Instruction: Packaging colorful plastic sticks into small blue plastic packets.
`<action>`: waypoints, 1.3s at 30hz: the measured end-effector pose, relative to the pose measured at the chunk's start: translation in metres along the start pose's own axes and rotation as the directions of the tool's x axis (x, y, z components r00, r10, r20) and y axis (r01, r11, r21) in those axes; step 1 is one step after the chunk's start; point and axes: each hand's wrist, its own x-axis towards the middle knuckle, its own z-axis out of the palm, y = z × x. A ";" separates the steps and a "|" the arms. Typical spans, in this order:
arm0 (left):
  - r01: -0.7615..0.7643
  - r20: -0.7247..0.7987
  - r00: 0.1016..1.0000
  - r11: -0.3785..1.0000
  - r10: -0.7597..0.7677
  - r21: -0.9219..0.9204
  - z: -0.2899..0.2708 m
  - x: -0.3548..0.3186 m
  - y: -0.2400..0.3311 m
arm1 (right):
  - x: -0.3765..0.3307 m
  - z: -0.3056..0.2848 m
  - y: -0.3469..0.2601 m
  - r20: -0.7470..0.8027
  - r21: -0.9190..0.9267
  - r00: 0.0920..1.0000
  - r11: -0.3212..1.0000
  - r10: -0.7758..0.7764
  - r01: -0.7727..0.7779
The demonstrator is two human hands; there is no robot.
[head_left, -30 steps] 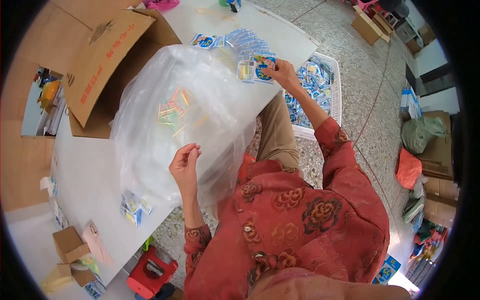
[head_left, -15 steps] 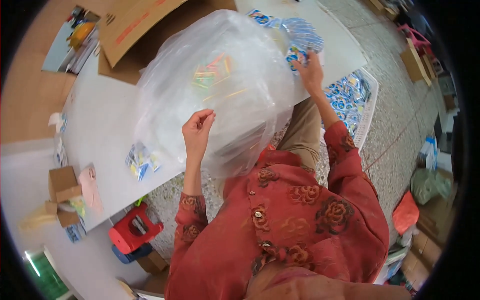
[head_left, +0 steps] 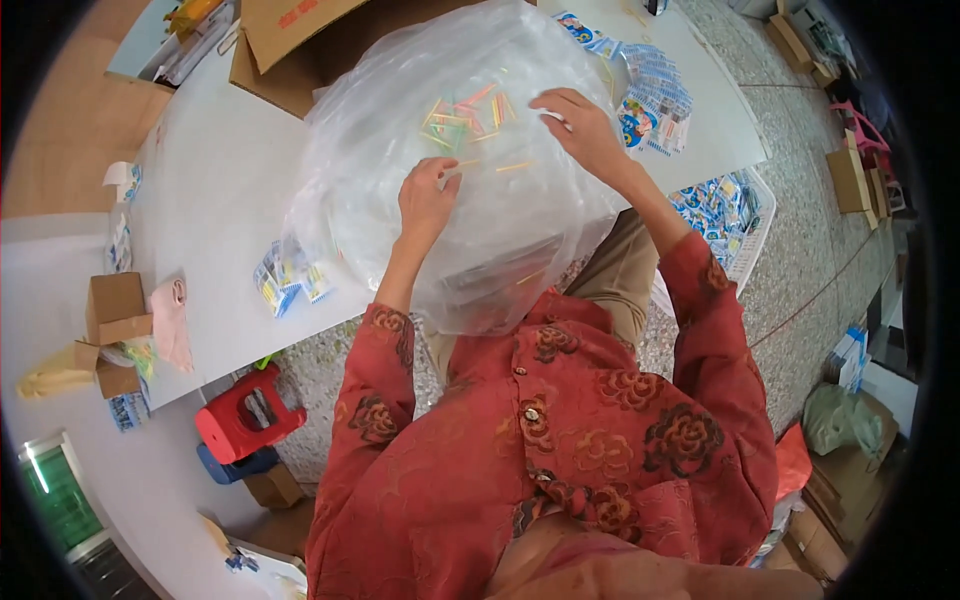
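A large clear plastic bag [head_left: 385,165] spreads over the table edge in front of me. Thin short sticks [head_left: 470,117] in yellow, pink and green lie in a loose heap on it, with a few strays nearby. My left hand [head_left: 428,205] is over the bag with fingers curled toward the thumb, right beside a stray yellow stick; whether anything is pinched there is too small to tell. To the right of the heap, my right hand [head_left: 590,138] hovers with thumb and fingers apart. Blue-and-white printed packets [head_left: 655,95] lie fanned out beyond it.
An open cardboard box [head_left: 290,60] stands at the far left of the white table [head_left: 200,200]. More packets [head_left: 288,278] lie near the left front edge. A white basket [head_left: 765,215] full of packets is at the right. A red stool [head_left: 225,425] stands on the floor at lower left.
My right hand has left the fanned packets and moved left over the bag. My left hand has moved forward, closer to the sticks. The whole view has shifted slightly.
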 end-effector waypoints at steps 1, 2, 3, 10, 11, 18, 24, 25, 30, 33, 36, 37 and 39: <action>0.005 -0.009 1.000 0.999 -0.004 0.042 0.000 0.001 -0.001 | 0.011 0.013 0.000 0.091 -0.082 0.992 0.992 -0.085 0.093; 0.013 -0.012 1.000 0.999 -0.012 0.038 -0.001 0.006 0.002 | 0.020 0.021 0.004 0.186 -0.160 0.969 0.968 -0.161 0.192; -0.003 -0.020 1.000 1.000 0.003 0.027 -0.003 0.012 0.003 | 0.028 0.030 0.009 0.196 -0.156 0.967 0.968 -0.164 0.196; 0.035 0.023 0.999 0.997 -0.034 -0.074 -0.030 0.011 0.015 | 0.061 0.082 0.041 0.484 -0.439 0.842 0.767 -0.237 0.468; 0.028 0.023 0.999 0.996 -0.026 -0.086 -0.029 0.007 0.013 | 0.062 0.081 0.047 0.517 -0.441 0.840 0.789 -0.166 0.427; -0.091 -0.090 0.992 0.995 0.093 0.028 -0.026 -0.019 0.001 | 0.058 0.082 0.025 0.501 -0.441 0.841 0.776 -0.205 0.452; -0.070 -0.068 0.996 0.996 0.066 -0.061 -0.025 -0.026 0.011 | 0.097 -0.014 0.030 -0.207 -0.246 0.967 0.965 -0.147 0.095; -0.055 -0.065 0.997 0.994 0.049 -0.090 -0.025 -0.026 0.013 | 0.104 -0.030 0.049 -0.282 -0.165 0.959 0.982 0.039 -0.089; -0.027 -0.033 0.999 0.991 0.023 -0.132 -0.026 -0.029 0.024 | 0.111 -0.048 0.173 -0.261 -0.376 0.933 0.864 0.249 -0.336; 0.015 -0.022 1.000 0.989 -0.018 -0.148 -0.031 -0.038 0.023 | 0.118 -0.028 0.189 -0.132 -0.540 0.928 0.759 0.350 -0.363; 0.086 0.026 0.996 0.986 -0.083 -0.143 -0.034 -0.043 0.027 | 0.127 -0.012 0.197 -0.063 -0.664 0.905 0.659 0.421 -0.352; 0.115 0.030 0.993 0.980 -0.112 -0.164 -0.035 -0.044 0.029 | 0.129 -0.007 0.198 -0.050 -0.674 0.883 0.636 0.467 -0.375; 0.174 0.041 0.985 0.963 -0.169 -0.208 -0.033 -0.046 0.031 | 0.132 0.000 0.201 -0.035 -0.673 0.872 0.633 0.488 -0.382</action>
